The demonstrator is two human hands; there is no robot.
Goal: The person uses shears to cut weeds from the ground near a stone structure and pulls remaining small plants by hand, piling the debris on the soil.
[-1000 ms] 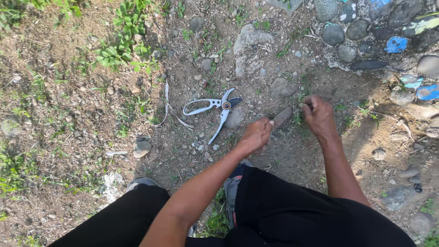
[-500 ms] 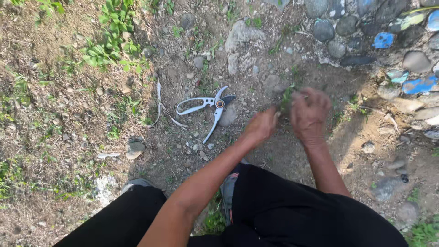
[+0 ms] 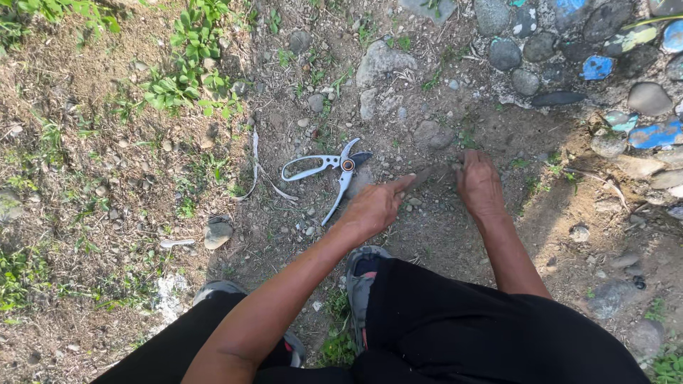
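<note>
My right hand rests knuckles-up on bare soil, closed on the handle end of a dark flat-bladed tool that lies low against the ground. My left hand is just left of it, index finger stretched out and touching the blade's tip, the other fingers loosely curled. A pair of pruning shears with white handles, an orange pivot and dark blades lies open on the dirt, right beside my left hand's knuckles. Neither hand touches the shears.
Rounded stones, some painted blue, border the upper right. Green weeds grow at the upper left. A pale strip lies left of the shears. My grey shoe and black trousers fill the bottom.
Both hands were blurred in motion half a second ago; now they are still and lower on the soil. The dark tool has dropped closer to the ground. The shears have not moved.
</note>
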